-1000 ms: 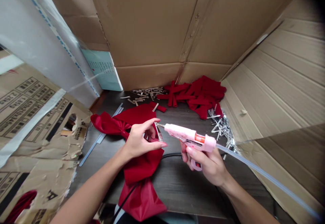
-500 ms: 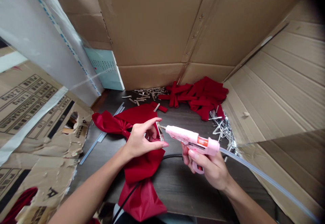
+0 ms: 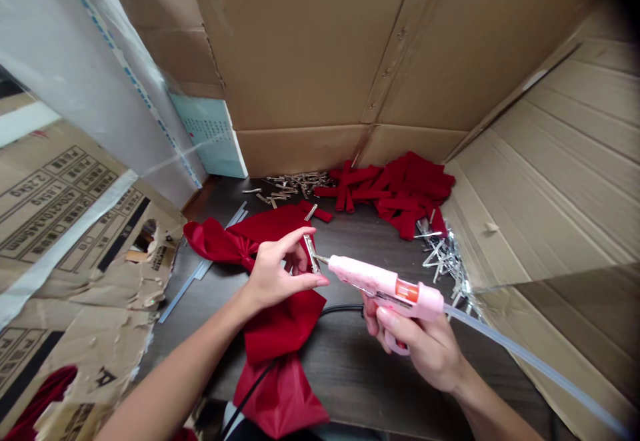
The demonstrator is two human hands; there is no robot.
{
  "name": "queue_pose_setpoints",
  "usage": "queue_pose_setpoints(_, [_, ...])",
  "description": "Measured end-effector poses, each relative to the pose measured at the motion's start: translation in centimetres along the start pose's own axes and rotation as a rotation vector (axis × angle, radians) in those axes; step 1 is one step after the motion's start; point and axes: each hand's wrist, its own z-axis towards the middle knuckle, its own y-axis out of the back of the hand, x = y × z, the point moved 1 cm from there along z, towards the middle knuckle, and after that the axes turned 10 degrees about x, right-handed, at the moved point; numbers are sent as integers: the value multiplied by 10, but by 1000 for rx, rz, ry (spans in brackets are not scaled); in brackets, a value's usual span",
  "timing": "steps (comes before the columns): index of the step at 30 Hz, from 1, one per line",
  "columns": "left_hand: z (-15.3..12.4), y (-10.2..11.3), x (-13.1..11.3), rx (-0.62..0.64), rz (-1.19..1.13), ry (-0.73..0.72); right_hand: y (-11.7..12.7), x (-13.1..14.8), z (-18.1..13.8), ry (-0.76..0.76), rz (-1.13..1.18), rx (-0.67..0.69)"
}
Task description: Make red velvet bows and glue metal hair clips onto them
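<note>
Between the thumb and fingers of my left hand is a small silver metal hair clip, held upright by its ends. My right hand grips a pink hot glue gun by its handle. The gun's metal nozzle points left and meets, or nearly meets, the clip's face. A long clear glue stick runs out of the gun's back end. Under my left hand and forearm lies a large red fabric bow, partly hidden by them; a second metal clip rests at its upper edge.
Loose metal clips lie at the back, beside a pile of red fabric strips. Silver twist-tie-like strips are heaped on the right. Clear glue sticks lie left of the bow. Cardboard walls enclose the dark table; a black cord crosses it.
The glue gun has shifted slightly right and down, its nozzle moving from near the clip's top to about its middle. My left hand still holds the clip, tilted a little differently.
</note>
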Motion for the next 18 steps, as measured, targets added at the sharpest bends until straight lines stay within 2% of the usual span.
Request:
queue_pose_setpoints(13, [2,5,-1,-33,-3,31,4,2,-8,16,-141,20])
queue_pose_setpoints(18, [1,6,-3,-2,3,-24,2,2,-6,95,-233,-59])
